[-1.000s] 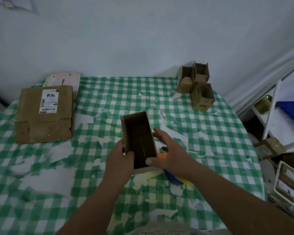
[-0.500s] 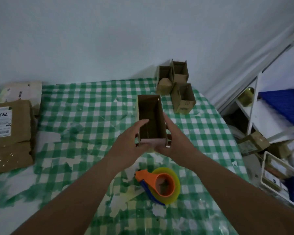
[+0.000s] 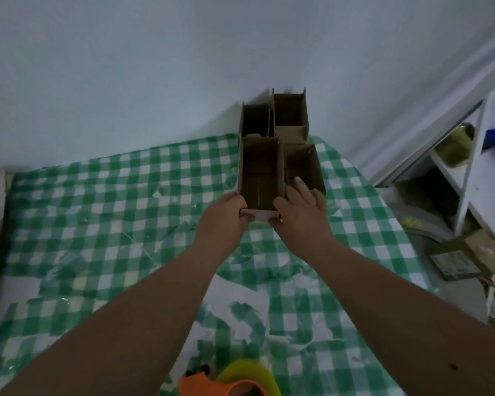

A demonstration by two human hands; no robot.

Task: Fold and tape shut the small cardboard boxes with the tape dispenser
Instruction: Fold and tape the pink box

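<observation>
A: Which way does the box (image 3: 260, 175) run?
B: Long axis straight away from both grips, open side up, plain brown cardboard.
A: Held?
B: Left hand (image 3: 222, 221) and right hand (image 3: 300, 215) pinch its near end, beside three boxes (image 3: 290, 117).

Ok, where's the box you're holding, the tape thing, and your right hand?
Held box (image 3: 260, 178): head view, inside wall.
Tape dispenser (image 3: 235, 387): head view, orange handle at bottom edge.
Right hand (image 3: 302, 212): head view, back of hand.
</observation>
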